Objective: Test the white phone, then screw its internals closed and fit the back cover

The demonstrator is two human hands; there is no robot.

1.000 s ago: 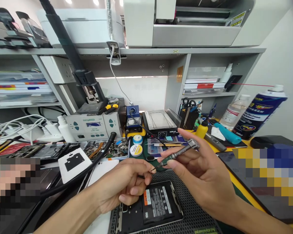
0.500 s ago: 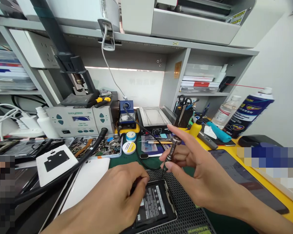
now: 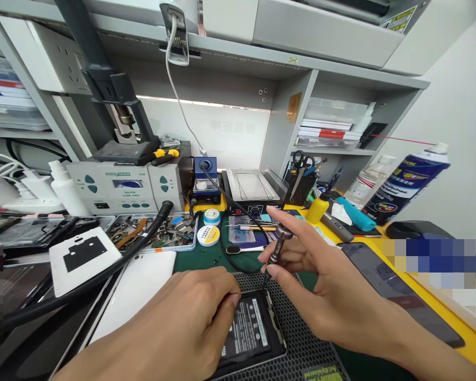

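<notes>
R hand (image 3: 321,286) has its fingers closed round a precision screwdriver (image 3: 276,248), index tip on the cap, thumb & others lower on the shaft, prob. so the cap takes light pressure while the shaft can be spun. Driver's near upright, tip at the opened phone's far edge by its far R corner; can't tell if it's seated in a screw. Phone (image 3: 282,346) lies battery-side up just inside the far edge of the black honeycomb mat (image 3: 299,341), prob. b/c the mat grips & protects it. L hand (image 3: 200,312) sits over the phone's L part, fingers curled in, likely steadying it; can't tell if they pinch anything. Battery (image 3: 248,325) shows between the hands, label up. Parts tray (image 3: 178,248) & solder tins (image 3: 208,235) stand beyond the mat's far L corner, presumably w/in reach yet clear of the work; dark-screened device (image 3: 404,296) lies toward the desk's R edge.
</notes>
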